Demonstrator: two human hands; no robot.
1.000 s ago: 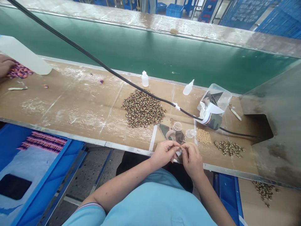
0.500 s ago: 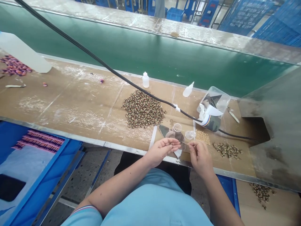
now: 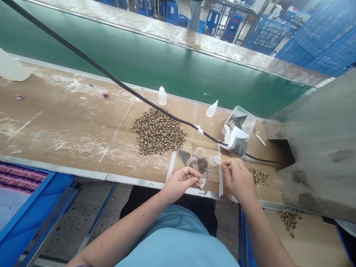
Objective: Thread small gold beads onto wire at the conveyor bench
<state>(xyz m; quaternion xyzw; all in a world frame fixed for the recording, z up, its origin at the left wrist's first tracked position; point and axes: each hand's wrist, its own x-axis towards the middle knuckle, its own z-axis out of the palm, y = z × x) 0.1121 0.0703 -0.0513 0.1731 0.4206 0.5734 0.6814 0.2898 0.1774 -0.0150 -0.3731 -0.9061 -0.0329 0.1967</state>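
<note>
My left hand (image 3: 185, 180) is closed in a pinch above the table's front edge, beside a camouflage cloth (image 3: 185, 157). What its fingertips hold is too small to make out. My right hand (image 3: 237, 180) is also closed, thumb against fingers, at the near side of a small pile of pale beads (image 3: 224, 158). Anything between those fingers is hidden. On the cloth stands a small clear round cup (image 3: 200, 152). A second clear dish (image 3: 214, 160) sits between the cloth and the beads. Small gold-and-dark pieces (image 3: 260, 176) lie right of my right hand.
A big heap of gold-and-dark pieces (image 3: 158, 131) lies to the left. Two white squeeze bottles (image 3: 162, 97) (image 3: 212, 109) and a clear box (image 3: 250, 116) line the back. A black cable (image 3: 125, 87) crosses above the table. A metal panel (image 3: 319, 148) borders the right.
My hands have moved apart; the right has shifted from near the left fingertips to the bead pile. The thin item visible between them earlier is out of sight. The whole view has shifted.
</note>
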